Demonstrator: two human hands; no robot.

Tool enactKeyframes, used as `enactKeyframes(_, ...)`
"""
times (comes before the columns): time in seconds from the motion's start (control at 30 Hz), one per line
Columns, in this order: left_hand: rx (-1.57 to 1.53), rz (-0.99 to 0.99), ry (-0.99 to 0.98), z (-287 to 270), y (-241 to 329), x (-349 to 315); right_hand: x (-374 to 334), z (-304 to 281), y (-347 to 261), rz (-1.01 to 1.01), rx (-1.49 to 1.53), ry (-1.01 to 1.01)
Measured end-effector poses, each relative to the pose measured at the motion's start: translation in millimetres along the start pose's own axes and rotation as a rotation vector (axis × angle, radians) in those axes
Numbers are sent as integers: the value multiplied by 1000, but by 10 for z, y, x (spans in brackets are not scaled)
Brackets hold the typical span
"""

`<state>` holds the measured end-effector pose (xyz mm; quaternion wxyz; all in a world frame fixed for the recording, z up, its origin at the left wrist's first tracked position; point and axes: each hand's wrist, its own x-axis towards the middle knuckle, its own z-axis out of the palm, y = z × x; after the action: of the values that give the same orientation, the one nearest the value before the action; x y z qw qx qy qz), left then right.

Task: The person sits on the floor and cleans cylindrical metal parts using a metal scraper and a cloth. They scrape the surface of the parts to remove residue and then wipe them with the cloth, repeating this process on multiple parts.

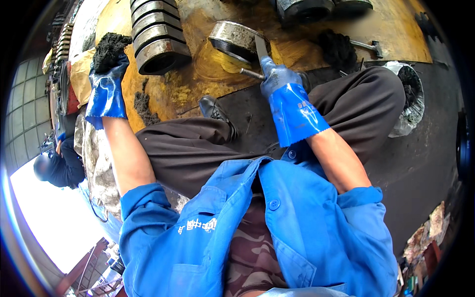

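Observation:
My left hand (106, 86), in a blue rubber glove, is closed on a black, greasy-looking fibrous wad (112, 49) at the far left; the wad hides its fingertips. My right hand (281, 78), also gloved in blue, grips a flat metal blade (261, 48), perhaps a scraper. The blade's upper part overlaps the right side of a short metal ring (230, 38) lying on the yellow-brown board. A thin metal rod (252, 74) sticks out left of the right glove; whether the hand holds it is unclear.
A row of thick metal rings (161, 47) stands between my hands, farther off. Black clumps (339, 49) and a hammer (368, 47) lie right. A plastic-lined container (413, 94) holds black material. Dark round parts (307, 10) stand at the back. Another person (64, 163) is far left.

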<state>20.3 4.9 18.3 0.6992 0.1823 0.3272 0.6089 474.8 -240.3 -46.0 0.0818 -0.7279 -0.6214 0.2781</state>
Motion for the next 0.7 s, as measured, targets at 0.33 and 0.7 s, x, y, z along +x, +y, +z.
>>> enactKeyframes(0.33, -31, -88, -112, -37, 61, 38, -156, 149, 25, 66, 77, -121)
enactKeyframes(0.7, -87, -126, 35, 28, -91, 7, 136, 1111, 911, 157, 955, 126)
